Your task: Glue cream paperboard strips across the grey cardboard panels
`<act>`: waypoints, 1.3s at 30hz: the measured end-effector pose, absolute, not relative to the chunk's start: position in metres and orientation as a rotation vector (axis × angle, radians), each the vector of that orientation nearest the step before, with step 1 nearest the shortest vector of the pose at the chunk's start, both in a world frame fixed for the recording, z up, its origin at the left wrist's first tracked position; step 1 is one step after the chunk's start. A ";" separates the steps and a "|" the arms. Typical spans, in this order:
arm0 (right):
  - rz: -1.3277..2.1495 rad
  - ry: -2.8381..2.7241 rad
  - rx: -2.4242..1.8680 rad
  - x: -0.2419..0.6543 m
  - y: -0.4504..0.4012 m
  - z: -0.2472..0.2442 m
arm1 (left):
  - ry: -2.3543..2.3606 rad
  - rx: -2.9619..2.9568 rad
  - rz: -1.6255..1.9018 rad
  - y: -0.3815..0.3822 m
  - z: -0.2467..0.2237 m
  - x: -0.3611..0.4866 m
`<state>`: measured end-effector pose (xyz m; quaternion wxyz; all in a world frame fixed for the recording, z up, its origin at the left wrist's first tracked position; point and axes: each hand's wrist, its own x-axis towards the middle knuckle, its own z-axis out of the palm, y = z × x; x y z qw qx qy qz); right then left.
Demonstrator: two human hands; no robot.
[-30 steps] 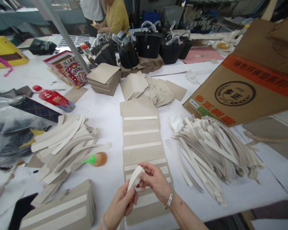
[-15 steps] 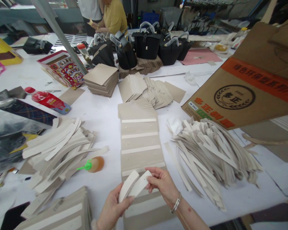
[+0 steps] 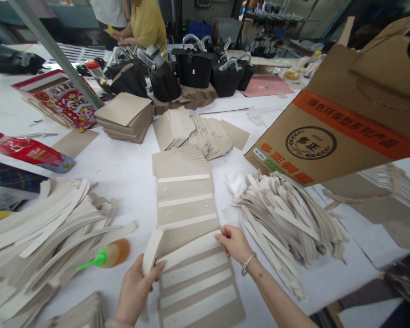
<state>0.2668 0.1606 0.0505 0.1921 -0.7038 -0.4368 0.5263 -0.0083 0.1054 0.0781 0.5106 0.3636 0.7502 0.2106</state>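
Note:
A long row of overlapping grey-beige cardboard pieces runs away from me, several bearing white strips across them. My left hand is closed on a bundle of white cardboard strips, tilted upward at the row's left edge. One white strip stretches from the left fingers across the cardboard. At its right end, my right hand pinches the strip between thumb and fingers; a bracelet circles that wrist. Below lie further white strips across the nearer cardboard pieces.
Heaps of loose strips lie left and right. A glue bottle with a green nozzle lies left of the row. Cardboard stacks, black handbags and a large carton stand farther back. A co-worker in yellow is behind.
My hands have moved apart, drawing one strip out from the bundle and across the cardboard. The bundle stays in my left hand. The view has shifted, so the surroundings appear farther left.

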 end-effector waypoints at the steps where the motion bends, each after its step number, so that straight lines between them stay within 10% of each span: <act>1: 1.411 -1.295 -2.011 0.267 0.163 0.049 | 1.826 0.887 0.509 0.111 0.077 -0.008; 39: 1.061 -1.466 -2.214 0.261 0.175 0.033 | 2.105 1.118 0.330 0.144 0.056 -0.010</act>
